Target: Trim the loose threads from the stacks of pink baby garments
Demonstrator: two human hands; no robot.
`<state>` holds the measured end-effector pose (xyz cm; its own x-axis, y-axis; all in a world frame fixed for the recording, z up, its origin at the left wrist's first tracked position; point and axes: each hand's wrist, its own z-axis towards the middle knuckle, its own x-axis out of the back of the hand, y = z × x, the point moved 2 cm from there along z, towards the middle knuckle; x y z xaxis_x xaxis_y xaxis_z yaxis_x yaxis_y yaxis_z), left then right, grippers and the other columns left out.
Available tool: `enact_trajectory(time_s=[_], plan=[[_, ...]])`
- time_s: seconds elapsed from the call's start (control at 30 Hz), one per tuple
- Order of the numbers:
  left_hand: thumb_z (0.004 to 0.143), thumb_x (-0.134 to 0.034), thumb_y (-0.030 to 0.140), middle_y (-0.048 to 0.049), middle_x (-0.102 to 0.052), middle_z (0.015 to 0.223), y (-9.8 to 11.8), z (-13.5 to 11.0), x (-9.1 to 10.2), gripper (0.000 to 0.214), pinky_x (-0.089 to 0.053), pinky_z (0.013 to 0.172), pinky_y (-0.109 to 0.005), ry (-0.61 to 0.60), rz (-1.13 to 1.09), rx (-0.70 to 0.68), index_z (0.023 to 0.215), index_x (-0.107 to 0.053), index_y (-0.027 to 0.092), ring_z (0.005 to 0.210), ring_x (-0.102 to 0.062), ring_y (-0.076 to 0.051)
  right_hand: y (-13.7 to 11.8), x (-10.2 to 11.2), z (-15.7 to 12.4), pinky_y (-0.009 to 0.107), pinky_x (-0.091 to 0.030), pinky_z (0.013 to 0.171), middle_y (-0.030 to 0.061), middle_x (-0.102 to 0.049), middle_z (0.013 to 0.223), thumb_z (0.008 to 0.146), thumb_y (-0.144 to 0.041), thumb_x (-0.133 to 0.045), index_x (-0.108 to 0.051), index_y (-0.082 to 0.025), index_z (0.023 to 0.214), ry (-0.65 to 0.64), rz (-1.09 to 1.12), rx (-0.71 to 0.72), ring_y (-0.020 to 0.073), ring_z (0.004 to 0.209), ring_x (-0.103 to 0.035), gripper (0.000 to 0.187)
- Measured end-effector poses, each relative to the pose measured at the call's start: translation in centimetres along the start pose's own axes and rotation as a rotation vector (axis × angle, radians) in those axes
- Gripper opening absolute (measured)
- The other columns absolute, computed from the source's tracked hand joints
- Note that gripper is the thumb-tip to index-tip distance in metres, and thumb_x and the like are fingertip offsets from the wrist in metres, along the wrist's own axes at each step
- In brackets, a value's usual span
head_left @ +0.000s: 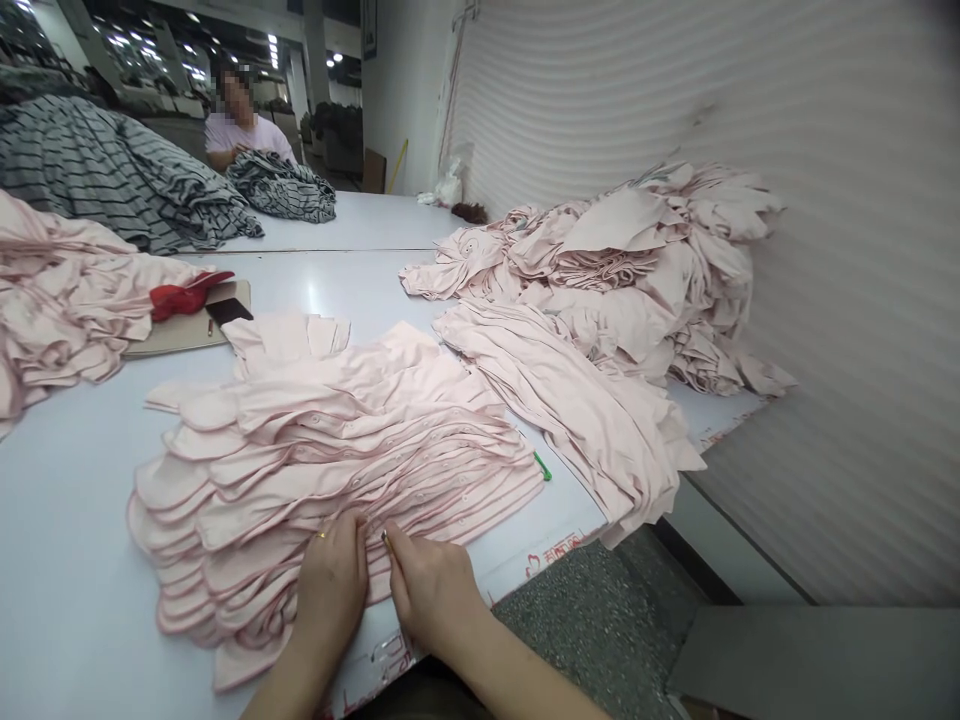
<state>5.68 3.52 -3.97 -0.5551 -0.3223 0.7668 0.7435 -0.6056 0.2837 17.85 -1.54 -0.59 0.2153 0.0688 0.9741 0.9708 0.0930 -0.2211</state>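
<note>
A fanned stack of pale pink garment pieces [337, 440] with snap buttons lies on the white table [67, 560] in front of me. My left hand [334, 585] rests flat on the near edge of the stack, fingers together, a ring on one finger. My right hand [431, 590] sits right beside it, fingers curled and pinching the edge of a pink piece, with a small dark tool tip showing at the fingertips.
More pink garments are heaped at the right [637, 270] against a corrugated wall and at the far left [52, 290]. A red cloth [184, 295], a phone [229, 311] and a board lie behind. A green pen [542, 466] lies by the stack. Another person [244, 130] handles striped fabric [281, 187] at the far end.
</note>
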Motion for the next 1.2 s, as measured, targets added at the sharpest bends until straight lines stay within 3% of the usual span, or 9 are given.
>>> enact_trajectory(time_s=[0.13,0.27,0.43,0.6,0.77,0.87,0.97,1.03,1.2], plan=[[0.092,-0.043,0.015,-0.0009,-0.065,0.074,0.5,-0.7,0.4,0.016,-0.044,0.066,-0.031,-0.076,-0.064,-0.108,0.09,-0.058,0.021,0.07,-0.06,-0.019,-0.3,-0.6,0.3,0.032,-0.049,0.06,0.0169,-0.071,0.084,0.081,-0.01,-0.055,-0.044,-0.003,0.141,-0.085,-0.119,-0.029,0.0261,0.072,-0.069,0.061],[0.091,-0.046,0.02,-0.0014,-0.067,0.071,-1.0,0.3,0.3,0.017,-0.044,0.064,-0.031,-0.102,-0.049,0.054,0.082,-0.06,0.021,0.067,-0.063,-0.019,0.6,1.3,-1.6,0.032,-0.048,0.06,0.0124,-0.071,0.086,0.083,-0.012,-0.055,-0.046,-0.012,0.14,-0.12,-0.085,0.116,0.026,0.073,-0.069,0.058],[0.091,-0.044,0.022,-0.0029,-0.072,0.081,-1.8,1.2,-0.3,0.02,-0.05,0.068,-0.031,-0.088,-0.092,0.131,0.087,-0.063,0.021,0.075,-0.068,-0.02,1.2,4.1,-2.9,0.027,-0.044,0.061,0.0043,-0.073,0.084,0.096,-0.022,-0.043,-0.052,-0.02,0.134,0.034,0.106,0.058,0.0206,0.073,-0.069,0.039],[0.093,-0.043,0.024,-0.0041,-0.073,0.086,-1.6,0.1,-0.3,0.023,-0.053,0.07,-0.034,-0.059,-0.171,0.127,0.092,-0.065,0.02,0.08,-0.069,-0.02,0.7,2.0,-0.9,0.027,-0.044,0.06,0.0047,-0.073,0.082,0.093,-0.021,-0.046,-0.056,-0.02,0.129,0.018,0.048,0.004,0.0217,0.073,-0.07,0.037],[0.093,-0.042,0.017,-0.0044,-0.073,0.089,-1.0,-1.2,0.5,0.024,-0.052,0.078,-0.033,-0.074,-0.188,-0.039,0.099,-0.065,0.02,0.084,-0.067,-0.018,0.0,-0.6,0.6,0.028,-0.046,0.06,0.0125,-0.072,0.083,0.086,-0.017,-0.053,-0.048,-0.009,0.136,-0.042,-0.094,-0.025,0.0237,0.072,-0.07,0.051],[0.092,-0.043,0.017,-0.0042,-0.072,0.084,-0.9,-1.2,0.8,0.022,-0.05,0.076,-0.033,-0.08,-0.125,-0.063,0.095,-0.065,0.02,0.079,-0.066,-0.019,0.2,-0.4,0.0,0.028,-0.047,0.06,0.0135,-0.071,0.084,0.083,-0.014,-0.055,-0.047,-0.008,0.138,-0.085,-0.128,0.058,0.0243,0.073,-0.069,0.056],[0.09,-0.047,0.021,-0.0022,-0.07,0.075,-1.5,0.0,0.3,0.018,-0.048,0.066,-0.032,-0.148,-0.085,0.087,0.082,-0.063,0.021,0.07,-0.065,-0.019,1.0,0.6,-1.3,0.028,-0.046,0.062,0.0113,-0.071,0.085,0.082,-0.012,-0.055,-0.045,-0.013,0.142,-0.082,-0.102,0.154,0.0236,0.074,-0.068,0.06],[0.087,-0.048,0.02,-0.0017,-0.069,0.072,-1.8,0.9,0.1,0.016,-0.047,0.062,-0.032,-0.17,-0.062,0.164,0.079,-0.062,0.021,0.067,-0.065,-0.02,1.3,1.1,-1.7,0.027,-0.046,0.064,0.0089,-0.072,0.087,0.087,-0.014,-0.05,-0.047,-0.015,0.14,-0.02,-0.005,0.134,0.0217,0.075,-0.068,0.053],[0.088,-0.049,0.025,-0.0061,-0.072,0.092,-2.5,0.2,2.5,0.019,-0.049,0.071,-0.033,-0.113,-0.024,0.119,0.1,-0.062,0.02,0.082,-0.067,-0.021,0.3,1.2,-0.9,0.024,-0.045,0.067,0.0072,-0.074,0.093,0.097,-0.021,-0.039,-0.053,-0.017,0.131,0.108,0.245,0.117,0.0192,0.081,-0.07,0.037]])
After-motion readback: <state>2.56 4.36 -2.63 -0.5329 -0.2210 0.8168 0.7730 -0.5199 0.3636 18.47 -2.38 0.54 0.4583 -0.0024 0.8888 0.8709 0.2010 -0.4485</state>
